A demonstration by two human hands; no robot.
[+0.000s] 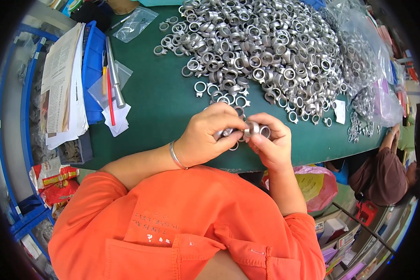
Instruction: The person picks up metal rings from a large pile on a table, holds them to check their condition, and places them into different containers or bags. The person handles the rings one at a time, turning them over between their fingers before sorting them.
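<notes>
Over table (154,93), right hand (274,143) curled, pinching ring (252,129)

The left grip (212,127) covers most of the metal piece (227,132) within it, so its shape cannot be told, and the right grip (272,142) hides part of the ring (252,128) it pinches. The heap (266,51), cut off by the upper edge, hides much of the counter (156,86), and its buried pieces cannot be made out. The lower edge crops the shirt (177,205), the newspaper (58,77) has print too small to read, and the co-worker (381,177) is blurred.
</notes>
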